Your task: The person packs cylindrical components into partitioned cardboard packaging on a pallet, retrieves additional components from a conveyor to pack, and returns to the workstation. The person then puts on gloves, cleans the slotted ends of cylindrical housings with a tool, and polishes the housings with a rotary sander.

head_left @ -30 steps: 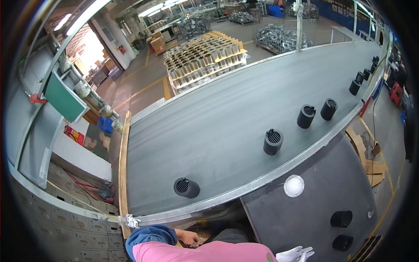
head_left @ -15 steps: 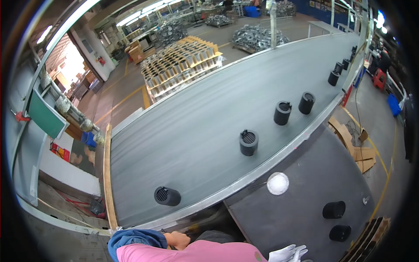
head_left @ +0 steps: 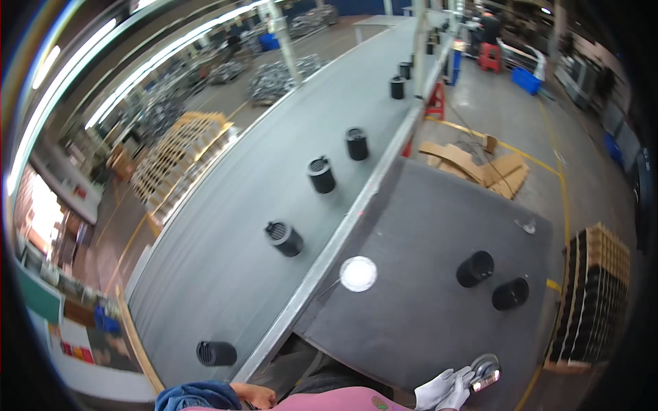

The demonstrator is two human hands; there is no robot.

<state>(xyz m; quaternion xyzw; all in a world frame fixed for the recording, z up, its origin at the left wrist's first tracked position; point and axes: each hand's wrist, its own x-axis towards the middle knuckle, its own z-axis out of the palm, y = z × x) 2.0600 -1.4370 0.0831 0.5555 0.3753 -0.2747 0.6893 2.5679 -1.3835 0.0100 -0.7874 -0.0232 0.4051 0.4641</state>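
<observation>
Holding shiny metal part [head_left: 486,379], grip [head_left: 470,381] closed

A factory floor or workshop; a long grey conveyor belt [head_left: 226,205] carrying black cylinders [head_left: 321,175] runs ahead of the hands; beyond it stand heaps of metal parts [head_left: 277,81] and a loaded pallet [head_left: 179,164]; strip lights [head_left: 130,79] hang overhead; yellow lines [head_left: 563,205] mark the floor.

Here's the dish [head_left: 358,274] on the table [head_left: 418,226]: two cylinders [head_left: 493,281] sit at three o'clock, pallet [head_left: 593,301] beyond; belt [head_left: 226,192] at ten, bearing more cylinders [head_left: 321,175].
</observation>
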